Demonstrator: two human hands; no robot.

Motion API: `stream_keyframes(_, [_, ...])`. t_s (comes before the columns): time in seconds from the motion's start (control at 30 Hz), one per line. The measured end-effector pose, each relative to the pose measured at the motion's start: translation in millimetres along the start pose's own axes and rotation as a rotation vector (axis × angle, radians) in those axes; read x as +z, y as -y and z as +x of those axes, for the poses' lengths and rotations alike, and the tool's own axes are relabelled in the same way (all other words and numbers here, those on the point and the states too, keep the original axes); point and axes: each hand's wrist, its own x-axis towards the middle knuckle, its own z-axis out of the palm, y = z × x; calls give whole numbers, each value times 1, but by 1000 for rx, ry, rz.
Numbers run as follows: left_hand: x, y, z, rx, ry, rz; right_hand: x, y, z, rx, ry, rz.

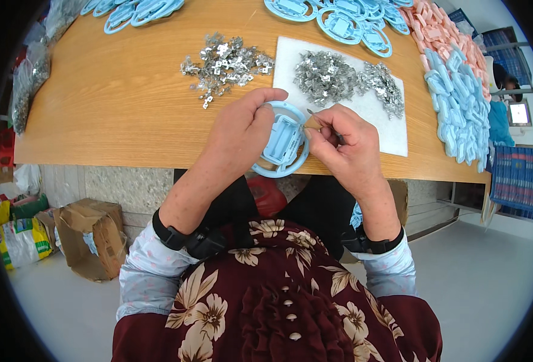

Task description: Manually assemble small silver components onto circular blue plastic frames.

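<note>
My left hand (240, 130) is closed on the left rim of a light blue oval plastic frame (286, 140), with a rectangular recess in its middle. The frame is held tilted at the table's front edge. In my right hand (352, 142), pinched between thumb and fingers, is a thin metal tool (310, 112) with a dark end; its exact kind is hard to make out. The fingertips of that hand meet the frame's right rim. Beyond the hands lie a pile of small silvery metal clips (227, 63) on the wood and more metal pieces (325, 77) on a white sheet.
The wooden table (109, 90) spreads before me, with the white mat (393, 136) on it. Blue oval frames (342, 27) lie at the back, pink parts (438, 30) and blue parts (456, 108) at the right. A cardboard box (91, 238) stands on the floor at left.
</note>
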Motion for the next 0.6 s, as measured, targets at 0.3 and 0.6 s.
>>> stream_keyframes(0.3, [-2,0,1,-16,-8,40,0,0,11,-58,72,-129])
stream_keyframes(0.6, [-2,-5,1,-42,-12,77,-1,4,13,-91,109,-277])
